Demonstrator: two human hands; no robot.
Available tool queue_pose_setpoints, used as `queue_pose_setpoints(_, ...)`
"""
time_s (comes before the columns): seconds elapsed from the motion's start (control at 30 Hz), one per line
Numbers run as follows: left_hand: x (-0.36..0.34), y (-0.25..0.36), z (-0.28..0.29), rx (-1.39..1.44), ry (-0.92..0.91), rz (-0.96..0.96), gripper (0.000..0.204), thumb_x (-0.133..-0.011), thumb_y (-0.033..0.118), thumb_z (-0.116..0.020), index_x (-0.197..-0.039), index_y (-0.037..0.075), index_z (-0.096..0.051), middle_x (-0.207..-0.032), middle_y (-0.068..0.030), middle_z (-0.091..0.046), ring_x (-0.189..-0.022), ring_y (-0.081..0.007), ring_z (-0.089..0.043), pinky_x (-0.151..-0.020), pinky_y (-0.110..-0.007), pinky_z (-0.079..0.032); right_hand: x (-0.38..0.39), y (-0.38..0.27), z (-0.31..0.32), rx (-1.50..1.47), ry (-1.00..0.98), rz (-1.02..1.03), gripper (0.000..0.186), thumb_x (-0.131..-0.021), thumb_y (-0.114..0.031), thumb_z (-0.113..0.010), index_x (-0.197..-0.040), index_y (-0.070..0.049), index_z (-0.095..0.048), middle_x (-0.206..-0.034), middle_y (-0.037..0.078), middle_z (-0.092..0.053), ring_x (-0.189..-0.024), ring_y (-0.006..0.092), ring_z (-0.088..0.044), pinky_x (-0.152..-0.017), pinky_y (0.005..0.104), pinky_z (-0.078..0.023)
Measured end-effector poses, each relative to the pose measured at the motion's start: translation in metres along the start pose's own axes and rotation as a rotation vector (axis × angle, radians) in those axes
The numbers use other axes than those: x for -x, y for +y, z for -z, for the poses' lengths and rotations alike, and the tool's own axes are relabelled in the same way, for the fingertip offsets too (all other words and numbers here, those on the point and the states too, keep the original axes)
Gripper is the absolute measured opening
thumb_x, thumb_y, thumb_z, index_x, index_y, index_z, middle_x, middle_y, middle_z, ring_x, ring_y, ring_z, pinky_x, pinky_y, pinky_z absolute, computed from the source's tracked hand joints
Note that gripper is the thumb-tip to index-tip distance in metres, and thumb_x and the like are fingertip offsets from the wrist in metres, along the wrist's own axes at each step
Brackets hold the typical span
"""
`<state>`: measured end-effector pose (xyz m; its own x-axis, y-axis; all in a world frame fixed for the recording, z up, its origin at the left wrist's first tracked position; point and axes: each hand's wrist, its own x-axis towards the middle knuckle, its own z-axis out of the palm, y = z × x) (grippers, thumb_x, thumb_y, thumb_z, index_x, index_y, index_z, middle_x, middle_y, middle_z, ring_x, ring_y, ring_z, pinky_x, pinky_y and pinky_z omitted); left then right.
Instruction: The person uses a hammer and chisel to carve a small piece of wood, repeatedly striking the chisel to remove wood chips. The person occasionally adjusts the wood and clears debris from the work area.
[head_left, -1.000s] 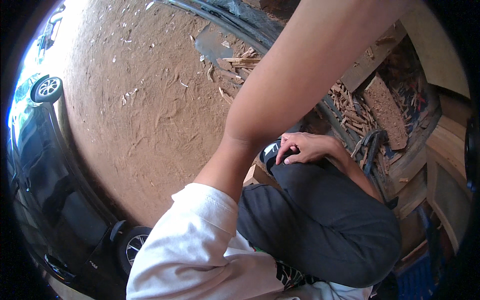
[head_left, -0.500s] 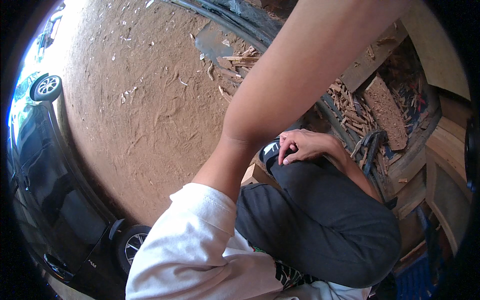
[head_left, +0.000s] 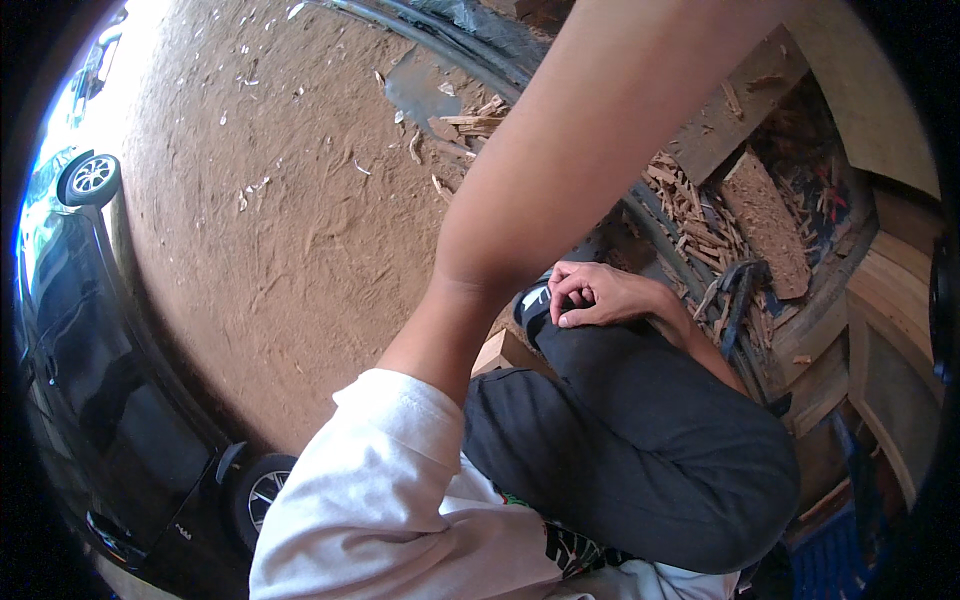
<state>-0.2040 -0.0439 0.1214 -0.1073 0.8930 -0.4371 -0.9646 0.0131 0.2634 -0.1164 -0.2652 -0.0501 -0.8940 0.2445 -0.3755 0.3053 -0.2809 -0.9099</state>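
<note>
My left arm, in a rolled white sleeve, rises bent at the elbow and crosses to the top right, where the hand leaves the frame. Below it my right hand (head_left: 595,295) rests on my dark trouser leg (head_left: 650,440) beside a black-and-white shoe (head_left: 532,305). Its fingers are loosely bent and a little apart, with nothing seen in them. A pale wooden block (head_left: 495,352) shows just behind the leg.
A black car (head_left: 120,390) runs along the left, beside sandy ground (head_left: 260,230). Long dark pipes or strips (head_left: 435,35), wood scraps (head_left: 690,220), a dusty board (head_left: 765,225) and a dark bent tool (head_left: 740,285) lie right and above. Wooden pieces (head_left: 890,300) line the right side.
My left arm and right hand have shifted slightly left in the picture, along with a small shift of the whole view. My right hand keeps much the same bent shape.
</note>
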Motion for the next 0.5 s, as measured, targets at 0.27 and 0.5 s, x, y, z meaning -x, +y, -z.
queue_pose_setpoints(0.27, -0.023, 0.023, -0.026, 0.177, -0.056, 0.050, 0.006, -0.076, 0.010, -0.040, -0.071, 0.007, -0.038, -0.062, -0.0034, -0.041, -0.064, -0.0179, -0.043, -0.066, -0.035, -0.036, 0.036, 0.011, 0.021, 0.067, 0.345, -0.063, 0.018, -0.079, -0.021, -0.063, -0.083, -0.004, -0.062, -0.090, 0.007, -0.056, -0.083, 0.0175, -0.055, -0.071, 0.0308, -0.045)
queue_pose_setpoints(0.5, -0.057, 0.079, -0.040, 0.302, -0.208, 0.018, 0.011, -0.080, 0.008, -0.039, -0.086, 0.001, -0.046, -0.079, -0.0070, -0.049, -0.081, -0.0211, -0.048, -0.080, -0.039, -0.037, 0.130, -0.015, 0.045, 1.059, 0.741, -0.281, 0.011, -0.073, -0.009, -0.057, -0.080, 0.000, -0.058, -0.097, 0.013, -0.055, -0.085, 0.0292, -0.055, -0.074, 0.0405, -0.044)
